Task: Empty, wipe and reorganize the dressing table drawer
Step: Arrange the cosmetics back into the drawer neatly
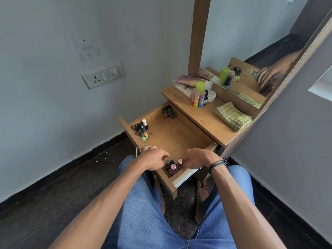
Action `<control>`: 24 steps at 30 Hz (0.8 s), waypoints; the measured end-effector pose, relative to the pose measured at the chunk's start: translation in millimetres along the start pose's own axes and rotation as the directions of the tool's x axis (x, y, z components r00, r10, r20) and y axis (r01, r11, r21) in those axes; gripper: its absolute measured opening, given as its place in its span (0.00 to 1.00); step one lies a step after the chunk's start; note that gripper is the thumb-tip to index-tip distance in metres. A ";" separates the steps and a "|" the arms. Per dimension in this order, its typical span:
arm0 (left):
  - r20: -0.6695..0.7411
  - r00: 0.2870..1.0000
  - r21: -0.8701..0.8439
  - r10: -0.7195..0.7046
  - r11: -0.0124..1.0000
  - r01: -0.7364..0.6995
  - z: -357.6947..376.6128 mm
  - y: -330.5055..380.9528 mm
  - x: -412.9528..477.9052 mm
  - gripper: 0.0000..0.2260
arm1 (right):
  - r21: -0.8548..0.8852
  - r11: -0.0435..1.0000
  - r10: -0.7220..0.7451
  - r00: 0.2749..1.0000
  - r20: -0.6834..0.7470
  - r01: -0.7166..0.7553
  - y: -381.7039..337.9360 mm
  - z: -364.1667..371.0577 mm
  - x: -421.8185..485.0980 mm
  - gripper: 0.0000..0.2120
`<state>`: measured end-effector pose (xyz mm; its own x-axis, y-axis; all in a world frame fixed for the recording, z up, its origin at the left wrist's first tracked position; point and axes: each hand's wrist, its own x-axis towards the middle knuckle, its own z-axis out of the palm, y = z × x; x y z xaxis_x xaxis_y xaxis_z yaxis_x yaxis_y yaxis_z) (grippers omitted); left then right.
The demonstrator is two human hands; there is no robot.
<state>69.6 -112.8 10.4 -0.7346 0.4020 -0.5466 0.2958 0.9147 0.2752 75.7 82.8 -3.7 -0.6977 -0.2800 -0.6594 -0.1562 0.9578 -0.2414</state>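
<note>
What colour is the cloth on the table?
The cloth is green and cream checked, seen in the head view.

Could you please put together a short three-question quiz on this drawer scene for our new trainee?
1. True or false: the drawer is pulled open.
2. Where does the green checked cloth lie? A) in the drawer B) on the tabletop C) on the floor
3. Which corner of the drawer are the left hand and right hand working at, and what stands there?

Key: 1 true. 2 B. 3 The corner nearest the person, at a cluster of small bottles, two of them pink-capped.
</note>
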 end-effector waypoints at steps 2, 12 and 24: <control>0.026 1.000 0.057 0.000 0.998 -0.002 5.6 -0.5 6.1 0.30 | -0.045 0.999 -0.006 1.000 -0.003 0.006 -1.3 1.0 -1.2 0.17; 0.001 1.000 0.163 -0.010 0.987 0.010 19.4 4.7 12.1 0.28 | -0.076 0.994 -0.081 0.996 -0.033 0.079 7.9 9.3 -1.4 0.19; -0.004 1.000 0.160 -0.017 0.987 0.017 18.7 7.3 8.3 0.28 | -0.068 0.992 -0.106 0.994 0.027 0.108 10.8 4.6 -0.2 0.18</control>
<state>77.0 -102.0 -7.0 -0.7422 0.3862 -0.5476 0.3767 0.9163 0.1357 77.3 92.9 -9.4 -0.6582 -0.3818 -0.6489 -0.2775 0.9242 -0.2624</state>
